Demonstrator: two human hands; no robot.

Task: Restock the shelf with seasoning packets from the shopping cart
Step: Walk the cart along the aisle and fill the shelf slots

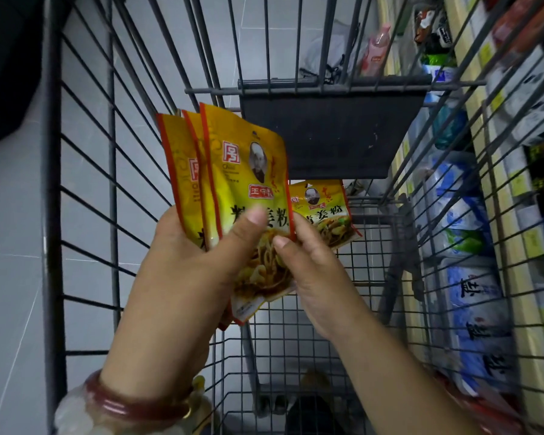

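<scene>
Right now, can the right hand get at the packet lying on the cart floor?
Probably yes: right hand hovers just in front of the loose packet, nothing between them; left hand holds the stack.

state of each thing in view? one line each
left hand: grips a fan of packets
held packets: upright, fanned, above the cart
right hand: fingers at the front packet's edge
loose packet: lying in the cart
cart: nearly emptied
child seat flap: hanging down
</scene>
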